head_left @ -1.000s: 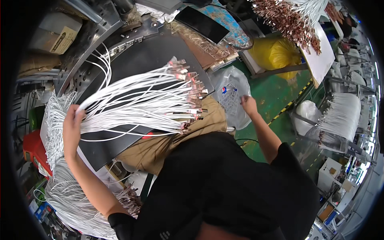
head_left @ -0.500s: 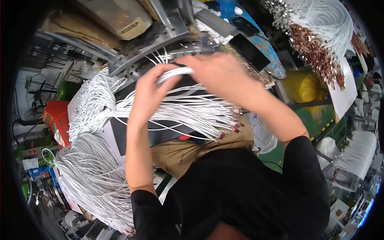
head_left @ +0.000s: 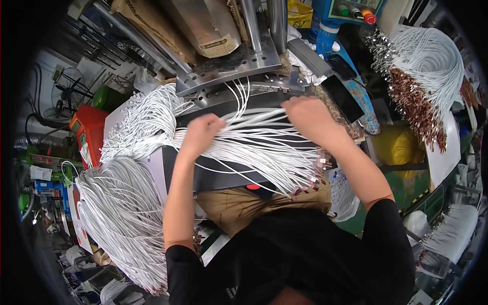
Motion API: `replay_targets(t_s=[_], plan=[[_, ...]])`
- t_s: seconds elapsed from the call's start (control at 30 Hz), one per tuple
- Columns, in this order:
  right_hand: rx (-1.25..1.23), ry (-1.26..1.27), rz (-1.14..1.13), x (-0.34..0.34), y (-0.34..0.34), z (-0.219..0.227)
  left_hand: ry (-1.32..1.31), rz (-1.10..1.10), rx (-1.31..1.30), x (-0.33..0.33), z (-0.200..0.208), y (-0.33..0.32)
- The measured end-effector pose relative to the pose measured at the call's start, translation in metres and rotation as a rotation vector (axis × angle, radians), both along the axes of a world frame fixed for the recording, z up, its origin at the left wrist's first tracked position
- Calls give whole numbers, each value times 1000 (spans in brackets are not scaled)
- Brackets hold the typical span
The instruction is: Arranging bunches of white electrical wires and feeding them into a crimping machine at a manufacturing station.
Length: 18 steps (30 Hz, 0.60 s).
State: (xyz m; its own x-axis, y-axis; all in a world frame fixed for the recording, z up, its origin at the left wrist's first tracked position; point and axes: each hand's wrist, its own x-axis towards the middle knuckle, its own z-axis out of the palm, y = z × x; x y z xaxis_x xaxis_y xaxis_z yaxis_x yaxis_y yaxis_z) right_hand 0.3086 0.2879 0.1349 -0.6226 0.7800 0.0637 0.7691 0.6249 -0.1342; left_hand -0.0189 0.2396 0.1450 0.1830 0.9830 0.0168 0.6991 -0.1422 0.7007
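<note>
Between my two hands stretches a small bundle of white cables, roughly level above the bench. My left hand, slightly blurred, is closed on its left end, over a larger spread of white cables. My right hand has its fingers closed on the bundle's right end. The larger spread lies across a black surface in front of me, its copper-coloured connectors at the right. A few white cables stand out from under the metal press just beyond my hands.
Heaped white cables lie at the left, with a thick grey-white cable bundle nearer me. A red machine stands farther left. At the right are a phone-like black slab, a yellow bag and a coiled cable bundle.
My hands have moved apart; the cables that were bent in a tight bunch in my left hand now stretch between both hands. The whole view has shifted, with more of the press showing.
</note>
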Motion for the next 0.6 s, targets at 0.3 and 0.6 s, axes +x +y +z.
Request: replay_targets(t_s=[0.3, 0.6], plan=[[-18, 495, 101, -50, -7, -22, 44, 33, 354, 42, 31, 2], [133, 293, 111, -39, -27, 70, 120, 151, 350, 71, 34, -1]])
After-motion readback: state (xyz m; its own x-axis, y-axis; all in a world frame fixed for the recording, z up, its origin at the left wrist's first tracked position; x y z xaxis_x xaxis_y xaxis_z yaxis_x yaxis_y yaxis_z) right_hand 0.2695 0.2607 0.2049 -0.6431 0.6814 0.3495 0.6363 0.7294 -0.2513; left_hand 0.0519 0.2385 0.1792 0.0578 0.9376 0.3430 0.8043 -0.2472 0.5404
